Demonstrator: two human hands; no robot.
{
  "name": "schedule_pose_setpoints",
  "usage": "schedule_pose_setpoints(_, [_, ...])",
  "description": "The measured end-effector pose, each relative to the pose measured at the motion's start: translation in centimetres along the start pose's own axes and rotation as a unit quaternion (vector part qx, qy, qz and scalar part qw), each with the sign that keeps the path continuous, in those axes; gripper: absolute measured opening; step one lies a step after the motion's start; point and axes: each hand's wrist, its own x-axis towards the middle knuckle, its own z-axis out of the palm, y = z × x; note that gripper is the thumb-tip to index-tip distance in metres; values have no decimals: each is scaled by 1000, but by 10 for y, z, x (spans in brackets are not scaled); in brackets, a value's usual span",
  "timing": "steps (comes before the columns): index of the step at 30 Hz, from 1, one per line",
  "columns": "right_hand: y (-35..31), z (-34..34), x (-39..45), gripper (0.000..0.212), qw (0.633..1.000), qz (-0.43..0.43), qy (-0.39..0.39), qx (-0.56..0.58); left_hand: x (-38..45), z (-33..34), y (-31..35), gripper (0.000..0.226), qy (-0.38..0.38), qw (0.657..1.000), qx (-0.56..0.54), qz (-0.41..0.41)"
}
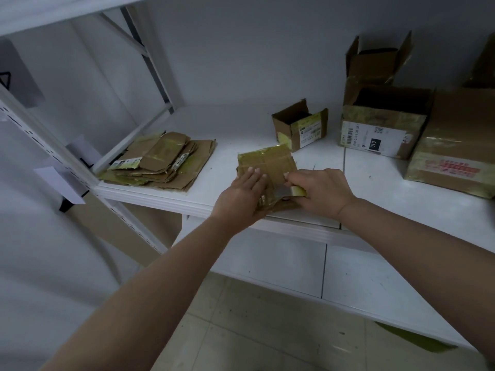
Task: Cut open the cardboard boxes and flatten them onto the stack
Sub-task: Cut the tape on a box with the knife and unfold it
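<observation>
Left hand [242, 194], fingers flat & together, presses small brown tape-glossed cardboard box [267, 163] on white counter [375, 183]. Right hand [321, 190] fingers pinch yellow-green tape strip [296, 191]. Flattened cardboard stack [160, 160] lies left.

Both arms extended. Left hand [245, 192] flat, fingers straight, palm down. Right hand [320, 190] curled, pinching, just beside left.

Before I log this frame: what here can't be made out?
- Head view: the tool in the right hand is mostly hidden by its fingers; a blade cannot be confirmed.
- The near edge of the taped box is covered by the left hand.
- The label on the big box is too small to read.
- The far-right box is cut off by the frame edge.
</observation>
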Motion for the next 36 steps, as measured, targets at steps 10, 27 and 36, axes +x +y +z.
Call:
schedule_pose_setpoints(10, [-3,-3,-5,28,995,80,-38,36,2,-1,6,64,-74,996,39,-15])
schedule_pose_setpoints(27, [-14,1,-7,23,976,167,76,114,0,7,-20,27,144,970,-186,-61])
schedule_pose_setpoints(36, [-29,21,-26,44,981,26,-164,98,-8,18,-25,56,91,963,-252,-36])
